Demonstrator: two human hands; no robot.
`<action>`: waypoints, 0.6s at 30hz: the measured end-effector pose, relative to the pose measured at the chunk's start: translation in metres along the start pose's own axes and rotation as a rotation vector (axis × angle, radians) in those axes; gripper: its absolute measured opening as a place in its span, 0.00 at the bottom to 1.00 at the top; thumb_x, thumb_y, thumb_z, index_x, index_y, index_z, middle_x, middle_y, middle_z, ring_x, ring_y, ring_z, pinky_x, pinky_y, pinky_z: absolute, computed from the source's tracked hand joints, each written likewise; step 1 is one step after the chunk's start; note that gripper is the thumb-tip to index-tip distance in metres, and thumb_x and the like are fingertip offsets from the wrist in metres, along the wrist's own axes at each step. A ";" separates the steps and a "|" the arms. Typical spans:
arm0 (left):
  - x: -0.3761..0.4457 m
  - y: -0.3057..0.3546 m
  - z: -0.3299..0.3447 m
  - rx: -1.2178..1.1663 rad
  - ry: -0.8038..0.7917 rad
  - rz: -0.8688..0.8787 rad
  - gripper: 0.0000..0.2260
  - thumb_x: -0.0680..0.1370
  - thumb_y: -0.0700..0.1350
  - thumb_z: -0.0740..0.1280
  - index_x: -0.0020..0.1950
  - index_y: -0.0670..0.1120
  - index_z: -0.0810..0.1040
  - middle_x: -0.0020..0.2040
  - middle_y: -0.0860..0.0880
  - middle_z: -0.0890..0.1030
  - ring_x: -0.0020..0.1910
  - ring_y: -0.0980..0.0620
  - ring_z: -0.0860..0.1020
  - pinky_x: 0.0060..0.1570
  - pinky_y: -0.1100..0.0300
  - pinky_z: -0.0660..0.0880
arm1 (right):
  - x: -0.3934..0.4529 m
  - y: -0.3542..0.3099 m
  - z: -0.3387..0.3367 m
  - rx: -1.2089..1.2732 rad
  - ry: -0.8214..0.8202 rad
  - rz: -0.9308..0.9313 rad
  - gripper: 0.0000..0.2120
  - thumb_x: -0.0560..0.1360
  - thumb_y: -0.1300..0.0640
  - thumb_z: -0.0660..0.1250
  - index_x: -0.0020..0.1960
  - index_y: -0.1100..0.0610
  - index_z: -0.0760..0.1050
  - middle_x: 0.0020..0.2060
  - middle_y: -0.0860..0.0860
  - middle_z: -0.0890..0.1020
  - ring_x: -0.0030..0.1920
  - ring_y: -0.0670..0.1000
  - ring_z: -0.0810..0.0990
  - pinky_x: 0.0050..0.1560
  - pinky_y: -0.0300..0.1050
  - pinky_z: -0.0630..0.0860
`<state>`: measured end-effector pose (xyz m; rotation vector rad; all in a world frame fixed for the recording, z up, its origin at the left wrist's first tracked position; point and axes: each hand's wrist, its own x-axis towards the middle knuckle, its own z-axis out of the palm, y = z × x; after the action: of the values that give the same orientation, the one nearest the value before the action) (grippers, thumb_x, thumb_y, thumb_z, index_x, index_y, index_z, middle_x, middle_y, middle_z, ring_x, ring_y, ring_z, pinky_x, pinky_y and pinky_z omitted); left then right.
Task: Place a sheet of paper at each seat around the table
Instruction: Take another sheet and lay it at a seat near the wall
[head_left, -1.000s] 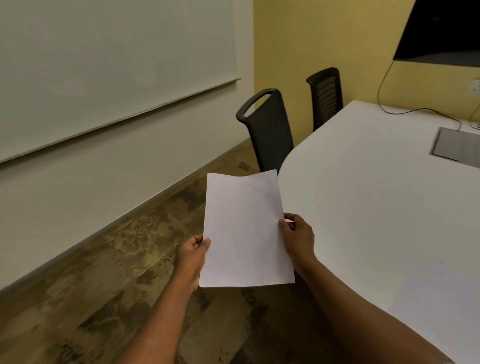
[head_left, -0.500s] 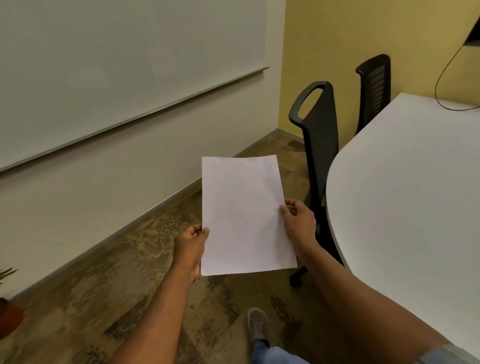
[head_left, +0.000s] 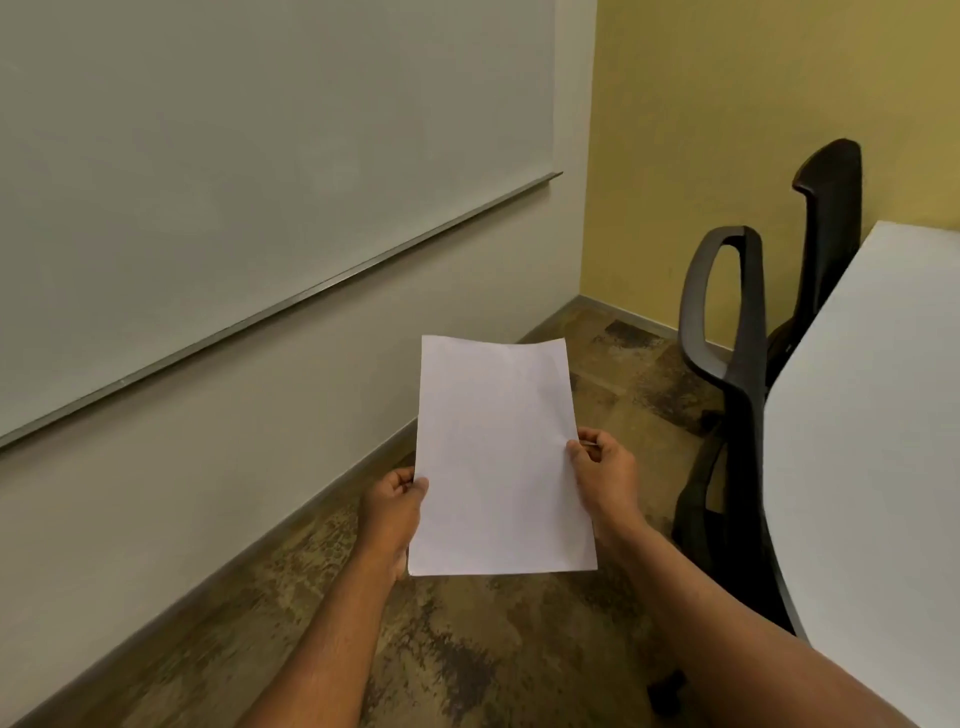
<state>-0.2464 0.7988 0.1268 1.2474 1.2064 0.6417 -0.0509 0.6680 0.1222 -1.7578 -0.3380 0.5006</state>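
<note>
Holding a white sheet of paper (head_left: 501, 457) out in front at about waist height, over the patterned floor (head_left: 467, 665) and well left of the white table (head_left: 872, 441), both forearms reaching forward from the bottom of the view. Left hand (head_left: 392, 512) gripping the lower left edge, thumb on top and fingers (head_left: 402, 475) curled under (only their knuckles showing); right hand (head_left: 605, 475) pinching the right edge a little higher, thumb pressed on the face of the sheet, other fingers folded behind. Two black chairs, the nearer chair (head_left: 737, 364) and the farther chair (head_left: 831, 218), tucked against the table's edge, whiteboard (head_left: 234, 156) on the wall to the left.
</note>
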 end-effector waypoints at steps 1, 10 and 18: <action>0.017 0.009 0.005 -0.003 -0.001 0.012 0.05 0.80 0.41 0.65 0.50 0.47 0.81 0.47 0.48 0.85 0.45 0.49 0.84 0.37 0.59 0.79 | 0.015 -0.006 0.007 0.000 0.005 -0.002 0.06 0.79 0.50 0.63 0.56 0.46 0.75 0.44 0.39 0.79 0.45 0.45 0.80 0.40 0.42 0.79; 0.154 0.087 0.066 -0.001 -0.061 0.062 0.05 0.79 0.40 0.67 0.49 0.49 0.81 0.50 0.48 0.84 0.49 0.48 0.83 0.53 0.52 0.80 | 0.138 -0.067 0.041 0.039 0.180 -0.017 0.06 0.78 0.52 0.64 0.54 0.48 0.77 0.43 0.41 0.80 0.43 0.44 0.80 0.41 0.44 0.79; 0.295 0.156 0.140 0.014 -0.171 0.118 0.06 0.79 0.40 0.67 0.52 0.47 0.81 0.51 0.48 0.84 0.52 0.47 0.82 0.58 0.50 0.78 | 0.279 -0.107 0.072 0.094 0.324 -0.013 0.03 0.78 0.52 0.64 0.50 0.46 0.75 0.40 0.38 0.77 0.42 0.42 0.78 0.35 0.38 0.71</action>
<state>0.0087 1.0536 0.1589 1.3646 1.0028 0.6004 0.1583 0.8878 0.1693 -1.7105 -0.0951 0.2121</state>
